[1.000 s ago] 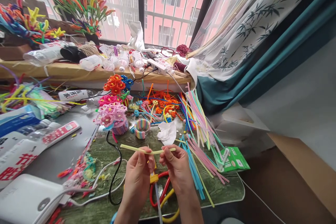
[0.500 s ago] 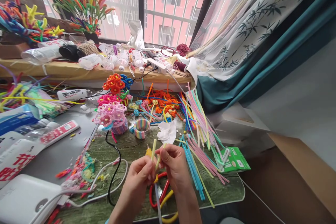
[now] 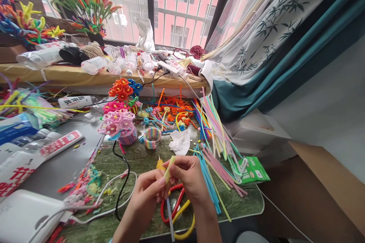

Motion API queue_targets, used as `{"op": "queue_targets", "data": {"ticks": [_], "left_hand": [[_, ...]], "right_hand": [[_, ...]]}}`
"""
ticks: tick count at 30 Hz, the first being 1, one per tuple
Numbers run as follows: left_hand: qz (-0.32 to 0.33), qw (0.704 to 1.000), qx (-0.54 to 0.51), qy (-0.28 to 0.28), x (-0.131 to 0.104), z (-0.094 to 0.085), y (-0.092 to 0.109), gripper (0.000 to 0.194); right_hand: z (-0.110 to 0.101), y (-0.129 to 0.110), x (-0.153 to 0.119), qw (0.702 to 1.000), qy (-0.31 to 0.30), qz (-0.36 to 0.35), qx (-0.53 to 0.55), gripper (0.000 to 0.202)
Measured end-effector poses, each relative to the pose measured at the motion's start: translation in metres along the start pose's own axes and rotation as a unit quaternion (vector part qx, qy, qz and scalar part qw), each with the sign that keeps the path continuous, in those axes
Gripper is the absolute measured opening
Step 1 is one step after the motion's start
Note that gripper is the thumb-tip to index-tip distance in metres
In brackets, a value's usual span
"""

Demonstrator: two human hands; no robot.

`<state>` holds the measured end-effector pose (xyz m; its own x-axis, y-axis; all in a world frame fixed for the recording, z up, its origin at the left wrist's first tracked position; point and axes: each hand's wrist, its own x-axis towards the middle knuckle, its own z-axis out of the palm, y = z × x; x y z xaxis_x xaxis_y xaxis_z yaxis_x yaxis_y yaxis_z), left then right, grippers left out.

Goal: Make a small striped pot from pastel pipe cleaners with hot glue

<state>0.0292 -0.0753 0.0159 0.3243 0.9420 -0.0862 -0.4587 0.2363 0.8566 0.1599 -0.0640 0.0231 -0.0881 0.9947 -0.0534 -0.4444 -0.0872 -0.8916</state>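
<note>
Pinched between the fingertips of both hands is a pale yellow pipe cleaner, its upper ends close together. My left hand grips it from the left, fingers closed. From the right, my right hand has thumb and forefinger closed on its upper part. Under the hands lies a yellow glue gun, partly covered, with a translucent glue stick toward me. A tool with red and yellow loop handles lies beside it; its working end is hidden.
Blue pipe cleaners and pink ones lie right of my hands. Beyond stand a striped ring, crumpled white tissue and a pot of pipe-cleaner flowers. A white cable and black cable cross the left side.
The two upright ends of the pale yellow pipe cleaner, apart before, are now together. My right fingers have closed in around them. The view has shifted slightly.
</note>
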Motion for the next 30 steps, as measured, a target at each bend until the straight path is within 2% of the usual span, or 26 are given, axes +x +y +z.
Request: {"op": "queue_targets", "data": {"ticks": [7, 11, 12, 14, 15, 16, 17, 19, 21, 23, 24, 26, 30], "left_hand": [[-0.015, 1.0, 0.0, 0.008, 0.0, 0.001, -0.001, 0.044], [-0.037, 0.998, 0.019, 0.036, 0.0, 0.003, -0.002, 0.044], [-0.028, 0.998, 0.035, 0.051, -0.001, 0.003, -0.002, 0.041], [0.036, 0.989, 0.111, 0.093, -0.003, 0.003, -0.003, 0.032], [0.089, 0.973, 0.178, 0.113, -0.004, 0.002, -0.003, 0.029], [0.147, 0.945, 0.261, 0.128, -0.005, 0.0, -0.003, 0.028], [0.207, 0.903, 0.35, 0.137, -0.006, -0.001, -0.003, 0.027], [0.316, 0.79, 0.505, 0.145, -0.007, -0.004, -0.003, 0.022], [0.403, 0.678, 0.596, 0.151, -0.007, -0.006, -0.003, 0.022], [0.462, 0.602, 0.633, 0.152, -0.006, -0.005, -0.002, 0.026], [0.478, 0.581, 0.642, 0.148, -0.005, -0.005, -0.002, 0.028], [0.49, 0.566, 0.649, 0.139, -0.005, -0.003, -0.003, 0.03], [0.485, 0.576, 0.646, 0.129, -0.006, -0.003, -0.005, 0.031]], "right_hand": [[0.0, -0.001, 0.0, 1.0, 0.002, -0.009, 0.009, 0.023], [0.001, -0.002, -0.002, 0.998, 0.047, -0.033, 0.01, 0.024], [0.001, -0.002, -0.002, 0.997, 0.068, -0.043, 0.012, 0.025], [0.003, -0.001, -0.002, 0.992, 0.112, -0.059, 0.018, 0.025], [0.004, 0.0, -0.002, 0.989, 0.132, -0.064, 0.022, 0.025], [0.006, 0.001, -0.002, 0.986, 0.15, -0.067, 0.026, 0.025], [0.007, 0.002, -0.003, 0.983, 0.167, -0.07, 0.031, 0.025], [0.011, 0.004, -0.003, 0.978, 0.19, -0.073, 0.036, 0.026], [0.015, 0.006, -0.003, 0.977, 0.198, -0.073, 0.037, 0.027], [0.018, 0.007, -0.004, 0.978, 0.194, -0.071, 0.037, 0.028], [0.019, 0.007, -0.004, 0.978, 0.192, -0.069, 0.037, 0.029], [0.02, 0.007, -0.005, 0.978, 0.193, -0.066, 0.035, 0.03], [0.019, 0.009, -0.006, 0.977, 0.199, -0.065, 0.028, 0.03]]}}
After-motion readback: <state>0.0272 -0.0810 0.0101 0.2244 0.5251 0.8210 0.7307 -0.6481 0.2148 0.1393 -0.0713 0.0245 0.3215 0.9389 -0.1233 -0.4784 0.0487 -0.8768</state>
